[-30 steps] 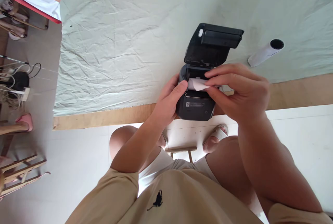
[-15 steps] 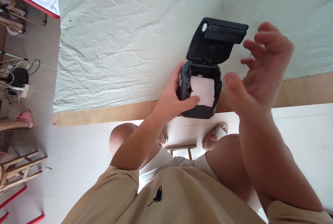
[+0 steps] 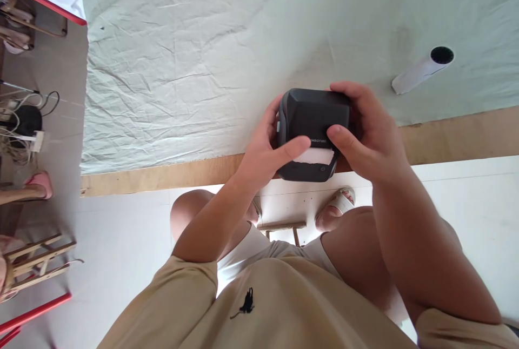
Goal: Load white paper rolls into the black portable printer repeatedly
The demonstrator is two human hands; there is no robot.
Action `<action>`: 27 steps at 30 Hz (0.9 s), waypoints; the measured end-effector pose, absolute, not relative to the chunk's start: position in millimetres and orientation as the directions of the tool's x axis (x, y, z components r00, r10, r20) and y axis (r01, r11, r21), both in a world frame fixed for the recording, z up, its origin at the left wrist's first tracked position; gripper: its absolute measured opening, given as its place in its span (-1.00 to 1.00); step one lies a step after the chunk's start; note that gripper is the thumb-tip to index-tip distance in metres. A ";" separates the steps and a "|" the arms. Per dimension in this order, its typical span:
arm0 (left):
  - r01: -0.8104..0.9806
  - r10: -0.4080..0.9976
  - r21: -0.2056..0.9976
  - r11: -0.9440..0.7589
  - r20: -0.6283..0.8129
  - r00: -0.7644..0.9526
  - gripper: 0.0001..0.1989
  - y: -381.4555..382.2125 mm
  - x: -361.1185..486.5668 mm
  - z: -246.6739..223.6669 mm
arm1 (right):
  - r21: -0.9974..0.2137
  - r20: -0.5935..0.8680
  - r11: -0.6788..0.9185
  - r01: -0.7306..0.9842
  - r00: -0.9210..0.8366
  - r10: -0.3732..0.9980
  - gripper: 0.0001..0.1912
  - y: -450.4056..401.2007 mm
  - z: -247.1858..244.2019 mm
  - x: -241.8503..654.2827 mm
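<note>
A small black printer (image 3: 316, 114) is held at the table's near edge with its lid down. White paper (image 3: 314, 155) sticks out of the slot at its front. My left hand (image 3: 270, 146) grips the printer's left side, thumb on top near the slot. Round the right side is my right hand (image 3: 367, 133), its thumb lying on the lid and its fingers partly hidden behind the body.
A white roll with a dark hollow end (image 3: 421, 72) lies on the cloth-covered table (image 3: 182, 68) at the right. The table has a wooden front edge (image 3: 194, 176). At the left are a wooden stool (image 3: 38, 262), cables (image 3: 18, 127) and another person's foot (image 3: 38, 184).
The printer's lid has swung down and covers the paper inside. My right hand has moved left onto the printer, uncovering the white roll.
</note>
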State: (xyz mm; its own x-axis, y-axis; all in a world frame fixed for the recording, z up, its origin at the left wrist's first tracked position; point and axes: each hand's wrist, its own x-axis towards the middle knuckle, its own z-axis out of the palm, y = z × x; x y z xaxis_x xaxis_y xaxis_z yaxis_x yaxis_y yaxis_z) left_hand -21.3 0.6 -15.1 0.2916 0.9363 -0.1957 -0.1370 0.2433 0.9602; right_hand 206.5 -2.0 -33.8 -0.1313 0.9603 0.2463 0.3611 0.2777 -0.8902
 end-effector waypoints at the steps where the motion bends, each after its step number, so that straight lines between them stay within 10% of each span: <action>1: -0.182 0.932 0.944 0.275 -0.216 0.290 -0.03 0.0 -20.6 -14.0 | -0.890 0.222 0.261 0.373 -0.145 0.964 -0.35 -1.9 -33.2 205.4; 27: -0.426 0.935 0.840 0.336 -0.354 0.038 -0.60 3.3 -4.5 -8.9 | -0.724 0.495 0.523 0.450 -0.189 0.848 -0.40 1.3 -24.0 210.4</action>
State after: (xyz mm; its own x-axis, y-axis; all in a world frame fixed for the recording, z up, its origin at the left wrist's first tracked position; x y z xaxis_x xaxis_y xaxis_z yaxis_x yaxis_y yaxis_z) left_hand -4.5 3.3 -8.9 0.0380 0.9345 -0.3538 -0.4255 0.3355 0.8405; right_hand 210.4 1.3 -24.0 -0.1892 0.8478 0.4954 0.4500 0.5233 -0.7236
